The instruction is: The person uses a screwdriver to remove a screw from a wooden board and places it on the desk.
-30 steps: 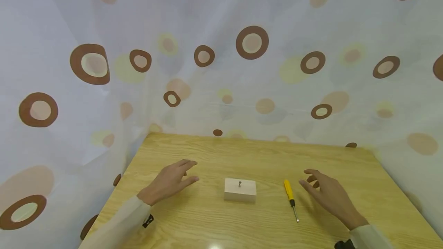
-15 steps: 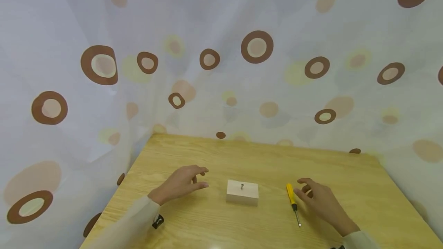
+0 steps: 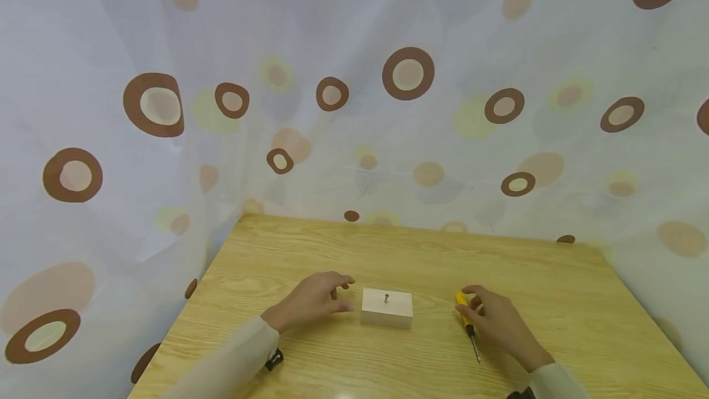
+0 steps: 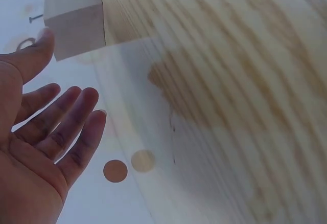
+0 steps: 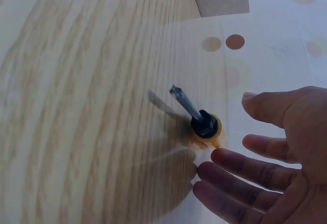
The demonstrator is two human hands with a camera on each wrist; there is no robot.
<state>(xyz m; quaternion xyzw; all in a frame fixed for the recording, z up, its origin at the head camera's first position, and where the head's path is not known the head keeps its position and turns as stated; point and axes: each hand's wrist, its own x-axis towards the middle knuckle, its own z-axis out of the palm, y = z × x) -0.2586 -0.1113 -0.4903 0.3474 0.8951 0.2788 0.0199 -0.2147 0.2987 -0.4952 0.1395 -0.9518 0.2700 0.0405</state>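
A pale wooden block [image 3: 386,313] lies on the table with a screw [image 3: 386,298] standing up from its top. My left hand [image 3: 311,302] is just left of the block, fingers apart and holding nothing; in the left wrist view its thumb overlaps the block's end [image 4: 79,29]. To the right lies a screwdriver with a yellow handle and black collar [image 3: 470,330], its metal tip toward me. Over its handle is my right hand [image 3: 501,325], thumb and fingers spread to either side. The right wrist view shows these fingers loosely extended beside the screwdriver [image 5: 205,126], not closed round it.
The wood-grain table [image 3: 343,251] ends at the back against a white curtain [image 3: 354,134] with brown ring prints. The curtain also hangs along the left and right sides. Dark straps sit at both wrists.
My left hand has moved right, close up to the block. My right hand has moved left, from beside the screwdriver to over its handle. The block and screwdriver stay put.
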